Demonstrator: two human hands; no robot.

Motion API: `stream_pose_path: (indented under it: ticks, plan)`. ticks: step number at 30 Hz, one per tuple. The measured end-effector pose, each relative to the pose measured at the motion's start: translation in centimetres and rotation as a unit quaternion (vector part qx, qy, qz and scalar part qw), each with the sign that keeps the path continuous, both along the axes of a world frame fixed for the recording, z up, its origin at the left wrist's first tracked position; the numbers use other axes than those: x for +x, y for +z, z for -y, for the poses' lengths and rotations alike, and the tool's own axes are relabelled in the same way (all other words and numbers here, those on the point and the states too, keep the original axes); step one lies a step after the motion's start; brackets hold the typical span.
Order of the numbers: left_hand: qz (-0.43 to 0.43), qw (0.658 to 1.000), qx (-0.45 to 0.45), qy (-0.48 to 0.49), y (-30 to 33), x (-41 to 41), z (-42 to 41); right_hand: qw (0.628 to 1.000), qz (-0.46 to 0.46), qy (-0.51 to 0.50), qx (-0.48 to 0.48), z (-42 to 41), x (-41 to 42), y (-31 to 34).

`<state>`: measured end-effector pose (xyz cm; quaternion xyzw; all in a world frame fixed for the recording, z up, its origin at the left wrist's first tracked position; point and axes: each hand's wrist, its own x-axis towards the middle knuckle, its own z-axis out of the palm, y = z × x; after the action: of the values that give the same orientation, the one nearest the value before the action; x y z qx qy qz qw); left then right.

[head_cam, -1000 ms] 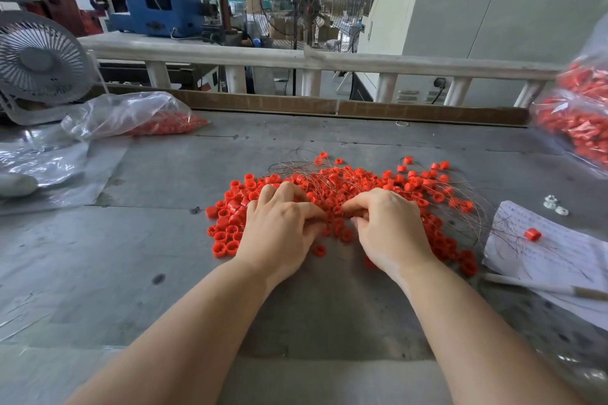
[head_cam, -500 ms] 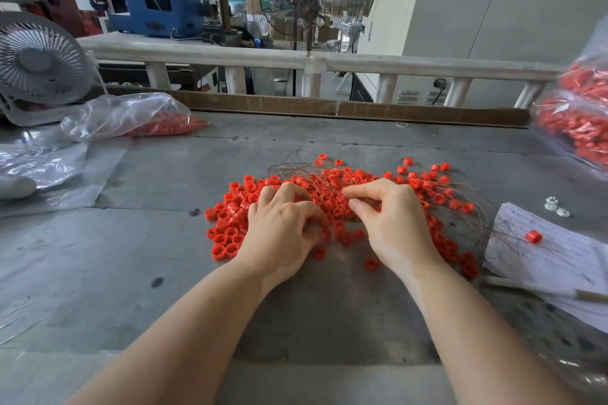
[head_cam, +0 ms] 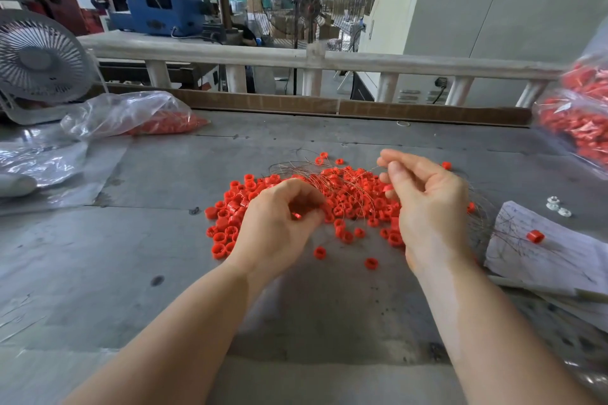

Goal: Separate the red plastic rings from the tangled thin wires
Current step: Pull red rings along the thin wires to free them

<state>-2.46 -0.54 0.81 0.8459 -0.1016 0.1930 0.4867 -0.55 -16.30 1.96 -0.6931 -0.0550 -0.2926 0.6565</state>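
My right hand [head_cam: 427, 204] has come up off the pile since half a second ago: it was flat down among the rings [head_cam: 355, 197], now it's raised, palm turned toward me, grip pinched on a strand of wire [head_cam: 332, 174] between thumb and forefinger, other fingers loosely curled. The strand runs from that pinch back left into the tangle. Left hand [head_cam: 279, 223] has barely moved; it sits on the pile's left part, fingers curled in, grip closed on a clump of rings and wire, one ring visible under the fingers. Rings are in a heap mid-table [head_cam: 164, 273], wires looped over its far and right side, a few strays nearer me. My read: the pull-apart has begun, left anchors, right draws wire out. Little is separated so far. Risk: the strand drags rings along or scatters them.
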Motion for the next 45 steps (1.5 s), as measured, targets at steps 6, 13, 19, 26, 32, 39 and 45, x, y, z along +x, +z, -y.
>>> stream_pose_path:
  ticks: [6,13,19,26,32,39,45]
  plan:
    - [-0.116,0.953,-0.267,-0.084,0.4,-0.3,-0.2,0.992,0.089,-0.080,-0.033,0.0,-0.6,0.6]
    - [-0.195,0.847,-0.465,-0.168,0.8,-0.1,-0.3,0.965,0.149,-0.099,-0.193,-0.7,-1.2,0.4]
    - [-0.203,0.830,-0.485,-0.186,0.8,-0.1,-0.2,0.931,0.188,-0.096,-0.299,-0.8,-1.3,0.3]
    - [-0.200,0.839,-0.464,-0.202,0.6,-0.2,-0.1,0.931,0.176,-0.071,-0.313,-1.3,-1.4,0.2]
    - [-0.187,0.843,-0.461,-0.206,0.6,-0.2,-0.1,0.922,0.181,-0.070,-0.336,-1.1,-1.4,0.1]
    - [-0.182,0.845,-0.465,-0.189,0.6,-0.1,-0.1,0.920,0.220,-0.150,-0.288,-0.5,-1.6,0.5]
    - [-0.172,0.858,-0.447,-0.187,0.5,-0.1,-0.1,0.924,0.183,-0.107,-0.317,-0.7,-1.6,0.3]
